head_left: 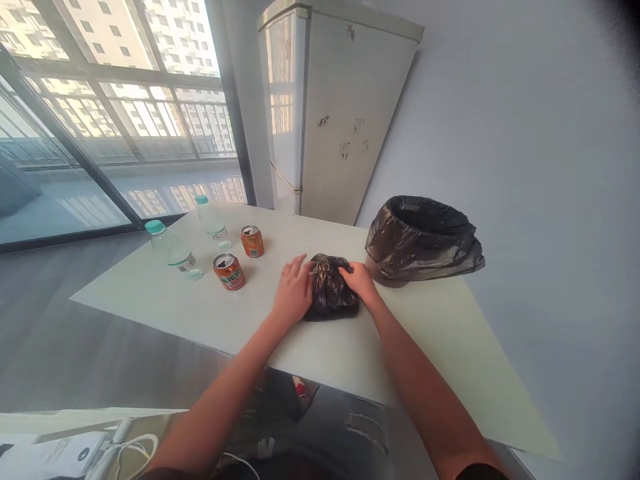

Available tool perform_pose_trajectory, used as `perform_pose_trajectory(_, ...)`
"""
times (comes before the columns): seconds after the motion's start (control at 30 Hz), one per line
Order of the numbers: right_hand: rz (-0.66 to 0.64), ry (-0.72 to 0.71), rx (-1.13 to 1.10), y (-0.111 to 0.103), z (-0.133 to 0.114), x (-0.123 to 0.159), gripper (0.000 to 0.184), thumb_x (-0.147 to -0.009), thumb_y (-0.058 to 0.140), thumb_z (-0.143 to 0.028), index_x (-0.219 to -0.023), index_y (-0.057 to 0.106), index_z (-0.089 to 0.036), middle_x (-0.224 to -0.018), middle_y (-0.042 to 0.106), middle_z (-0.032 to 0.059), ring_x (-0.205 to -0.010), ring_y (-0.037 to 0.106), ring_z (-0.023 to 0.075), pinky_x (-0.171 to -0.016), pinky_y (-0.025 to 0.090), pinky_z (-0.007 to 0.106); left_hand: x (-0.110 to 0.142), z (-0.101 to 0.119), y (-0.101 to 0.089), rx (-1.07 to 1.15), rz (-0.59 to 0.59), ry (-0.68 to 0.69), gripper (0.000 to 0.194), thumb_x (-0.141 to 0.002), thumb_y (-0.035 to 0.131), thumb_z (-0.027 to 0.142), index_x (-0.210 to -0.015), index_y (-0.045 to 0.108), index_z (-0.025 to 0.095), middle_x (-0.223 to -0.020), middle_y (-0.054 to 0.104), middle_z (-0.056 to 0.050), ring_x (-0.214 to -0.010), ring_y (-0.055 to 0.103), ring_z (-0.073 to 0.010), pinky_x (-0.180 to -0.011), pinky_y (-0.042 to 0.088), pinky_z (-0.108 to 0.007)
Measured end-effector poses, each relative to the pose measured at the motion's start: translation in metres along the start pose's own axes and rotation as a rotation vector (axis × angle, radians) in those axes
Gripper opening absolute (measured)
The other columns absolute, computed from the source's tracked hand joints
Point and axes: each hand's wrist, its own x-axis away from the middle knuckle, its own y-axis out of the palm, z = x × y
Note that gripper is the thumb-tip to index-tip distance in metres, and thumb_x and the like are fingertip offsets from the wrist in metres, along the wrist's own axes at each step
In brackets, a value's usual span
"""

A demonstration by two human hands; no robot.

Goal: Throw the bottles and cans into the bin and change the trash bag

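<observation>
A bunched black plastic bag (333, 297) rests on the white table, gathered at its top. Against its left side lies my left hand (294, 288), fingers stretched out and touching the plastic. My right hand (361, 281) pinches the bag's upper right edge between thumb and fingers. What the bag contains, if anything, is hidden. Just beyond my right hand stands a bin (425, 243) lined with another black bag, its liner folded out over the rim.
On the table's left side stand two orange drink cans, a nearer can (229, 272) and a farther can (252, 241). Beside them are two clear bottles with green caps, a near bottle (173, 250) and a far bottle (213, 223). A fridge (345, 120) stands behind the table (200, 313).
</observation>
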Motion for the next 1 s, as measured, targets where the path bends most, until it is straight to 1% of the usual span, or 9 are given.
perform_pose_trajectory(0.07,0.018,-0.020,0.013,0.000,0.000,0.003,0.021,-0.092,0.064,-0.034,-0.089,0.073,-0.016,-0.085,0.076,0.0124,-0.081,0.070,0.0268,-0.081,0.055,0.036,-0.002,0.001,0.018,-0.148,-0.172,0.094,0.047,-0.107,0.038,0.030,-0.149,0.053,0.015,-0.167,0.043,-0.015,-0.157,0.035,-0.0319,-0.130,0.026,-0.057)
perform_pose_trajectory(0.13,0.075,-0.066,0.015,-0.005,-0.003,0.010,0.031,-0.097,0.059,-0.034,-0.118,0.071,-0.014,-0.113,0.076,0.0169,-0.105,0.070,0.0298,-0.098,0.054,0.042,-0.006,-0.006,0.034,-0.252,-0.295,0.094,0.053,-0.108,0.039,0.035,-0.155,0.047,0.011,-0.168,0.039,-0.018,-0.159,0.030,-0.0348,-0.129,0.028,-0.058)
perform_pose_trajectory(0.2,0.081,-0.216,0.026,-0.011,-0.008,0.017,0.040,-0.102,0.050,-0.030,-0.136,0.063,-0.015,-0.137,0.067,0.0177,-0.131,0.060,0.0303,-0.116,0.045,0.047,-0.011,-0.016,0.046,-0.343,-0.332,0.060,0.056,-0.107,0.040,0.032,-0.157,0.045,0.007,-0.169,0.036,-0.020,-0.160,0.027,-0.0372,-0.129,0.027,-0.059)
perform_pose_trajectory(0.33,-0.169,-0.553,0.123,-0.007,-0.002,0.024,0.046,-0.106,0.039,-0.029,-0.144,0.062,-0.019,-0.156,0.055,0.0127,-0.149,0.045,0.0287,-0.127,0.033,0.052,-0.022,-0.032,0.054,-0.414,-0.290,0.041,0.058,-0.104,0.035,0.021,-0.160,0.041,0.005,-0.170,0.031,-0.023,-0.162,0.023,-0.0371,-0.130,0.024,-0.062)
perform_pose_trajectory(0.47,-0.276,-0.492,0.276,0.012,0.022,0.022,0.056,-0.105,0.039,-0.029,-0.158,0.048,-0.014,-0.166,0.041,0.0169,-0.155,0.037,0.0303,-0.127,0.032,0.058,-0.025,-0.040,0.060,-0.413,-0.324,0.176,0.062,-0.108,0.038,0.037,-0.163,0.038,0.009,-0.171,0.032,-0.017,-0.162,0.022,-0.0369,-0.130,0.025,-0.062)
perform_pose_trajectory(0.57,-0.303,-0.487,0.332,0.013,0.034,0.018,0.056,-0.103,0.040,-0.025,-0.157,0.050,-0.014,-0.164,0.044,0.0161,-0.155,0.039,0.0304,-0.128,0.030,0.059,-0.023,-0.048,0.066,-0.462,-0.369,0.183,0.065,-0.108,0.039,0.041,-0.164,0.035,0.009,-0.173,0.029,-0.017,-0.161,0.023,-0.0392,-0.128,0.027,-0.063)
perform_pose_trajectory(0.77,-0.105,-0.591,0.266,-0.004,0.017,0.021,0.061,-0.101,0.037,-0.019,-0.162,0.042,-0.015,-0.172,0.030,0.0084,-0.161,0.025,0.0242,-0.133,0.018,0.053,-0.020,-0.057,0.073,-0.505,-0.368,0.205,0.065,-0.108,0.039,0.041,-0.166,0.032,0.012,-0.174,0.025,-0.015,-0.162,0.020,-0.0375,-0.130,0.025,-0.062)
perform_pose_trajectory(0.93,-0.295,-0.584,0.338,0.018,0.017,0.026,0.066,-0.108,0.041,-0.038,-0.168,0.029,-0.014,-0.173,0.026,0.0132,-0.162,0.022,0.0296,-0.131,0.021,0.058,-0.025,-0.049,0.065,-0.406,-0.403,0.160,0.065,-0.105,0.041,0.033,-0.166,0.032,0.010,-0.173,0.027,-0.016,-0.162,0.021,-0.0370,-0.130,0.025,-0.061)
perform_pose_trajectory(1.0,-0.329,-0.568,0.376,0.024,0.023,0.026,0.067,-0.108,0.043,-0.041,-0.167,0.031,-0.013,-0.172,0.026,0.0150,-0.161,0.021,0.0312,-0.131,0.020,0.060,-0.027,-0.045,0.057,-0.343,-0.338,0.143,0.064,-0.104,0.039,0.027,-0.165,0.032,0.011,-0.173,0.030,-0.015,-0.162,0.024,-0.0332,-0.131,0.024,-0.057)
